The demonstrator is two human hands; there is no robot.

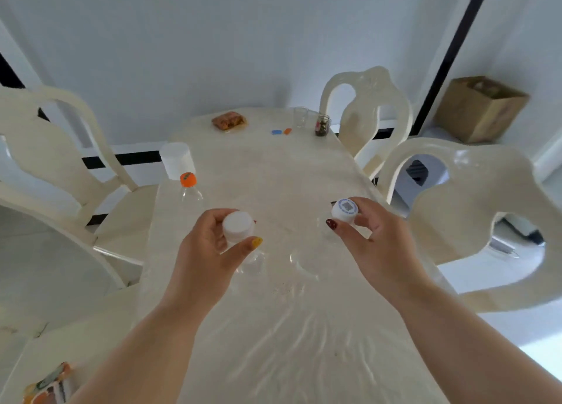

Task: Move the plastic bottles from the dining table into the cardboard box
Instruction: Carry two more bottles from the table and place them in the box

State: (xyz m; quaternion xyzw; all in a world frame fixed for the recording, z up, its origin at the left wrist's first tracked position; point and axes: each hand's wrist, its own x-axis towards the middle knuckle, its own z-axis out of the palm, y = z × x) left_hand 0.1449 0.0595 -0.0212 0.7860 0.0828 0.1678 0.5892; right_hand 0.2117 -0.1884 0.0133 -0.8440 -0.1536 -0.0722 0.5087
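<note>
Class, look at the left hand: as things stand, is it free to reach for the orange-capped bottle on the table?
Probably not yet. The left hand already grips a white-capped bottle by its cap. The orange-capped bottle stands just beyond it, with nothing between them, so the path looks open once the hand is freed.

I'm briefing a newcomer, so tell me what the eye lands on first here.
Two hands at the centre each hold a clear bottle by its white cap: the left hand on one bottle, the right hand on another. An orange-capped bottle stands at the table's left edge, and the cardboard box sits far right.
</note>
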